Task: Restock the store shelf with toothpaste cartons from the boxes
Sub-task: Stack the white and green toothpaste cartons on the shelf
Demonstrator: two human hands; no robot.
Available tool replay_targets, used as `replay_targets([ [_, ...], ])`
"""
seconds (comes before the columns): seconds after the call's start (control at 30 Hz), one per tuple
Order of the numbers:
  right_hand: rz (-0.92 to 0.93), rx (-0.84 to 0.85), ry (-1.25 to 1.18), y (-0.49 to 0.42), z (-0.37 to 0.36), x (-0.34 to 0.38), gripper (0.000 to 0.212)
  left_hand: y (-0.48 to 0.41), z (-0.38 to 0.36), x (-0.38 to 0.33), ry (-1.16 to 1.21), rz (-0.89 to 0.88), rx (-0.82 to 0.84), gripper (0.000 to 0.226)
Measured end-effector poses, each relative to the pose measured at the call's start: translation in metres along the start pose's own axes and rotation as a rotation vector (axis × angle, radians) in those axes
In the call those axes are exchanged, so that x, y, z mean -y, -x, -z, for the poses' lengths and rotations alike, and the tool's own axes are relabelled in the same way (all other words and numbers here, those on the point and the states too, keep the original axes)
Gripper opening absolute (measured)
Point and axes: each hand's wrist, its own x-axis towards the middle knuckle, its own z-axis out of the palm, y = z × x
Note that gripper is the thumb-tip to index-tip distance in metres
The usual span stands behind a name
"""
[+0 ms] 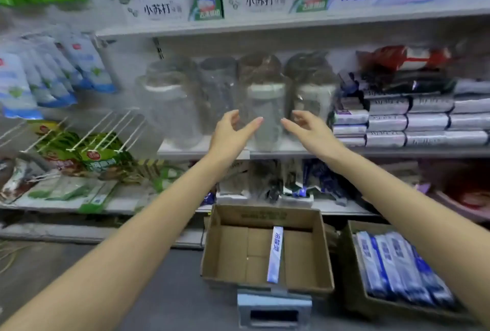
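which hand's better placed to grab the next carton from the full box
The right hand: the full box lies under its forearm; the left hand would likely have to cross over.

Middle-shelf jars (265,108) motion-blurred, contents unreadable; right cardboard box (348,277) partly hidden behind forearm (424,211).

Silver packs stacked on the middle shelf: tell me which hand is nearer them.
Right. The right hand is just left of the silver packs; the left hand is farther left, across a jar.
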Motion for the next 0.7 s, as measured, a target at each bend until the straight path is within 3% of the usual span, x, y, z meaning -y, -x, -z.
replay_targets([
  [0.23,-0.401,0.052,-0.125,0.055,-0.042,-0.148,0.057,0.036,-0.085,0.117,-0.059,0.280,0.249,0.069],
  [0.37,-0.614,0.112,-0.203,0.075,-0.086,-0.225,0.060,0.037,-0.117,0.197,0.000,0.477,0.277,0.065],
  [0.43,-0.721,0.110,-0.249,0.078,-0.111,-0.262,0.060,0.040,-0.129,0.242,0.027,0.621,0.271,0.051],
  [0.5,-0.835,0.086,-0.293,0.077,-0.137,-0.295,0.058,0.041,-0.134,0.288,0.014,0.731,0.241,0.018],
  [0.53,-0.885,0.080,-0.309,0.076,-0.150,-0.311,0.058,0.038,-0.136,0.312,0.015,0.774,0.215,0.015],
  [0.63,-1.012,0.069,-0.357,0.068,-0.190,-0.357,0.056,0.024,-0.136,0.376,0.030,0.904,0.181,0.041],
  [0.7,-1.113,0.055,-0.404,0.063,-0.214,-0.384,0.055,0.015,-0.138,0.413,0.040,0.949,0.222,0.043],
])
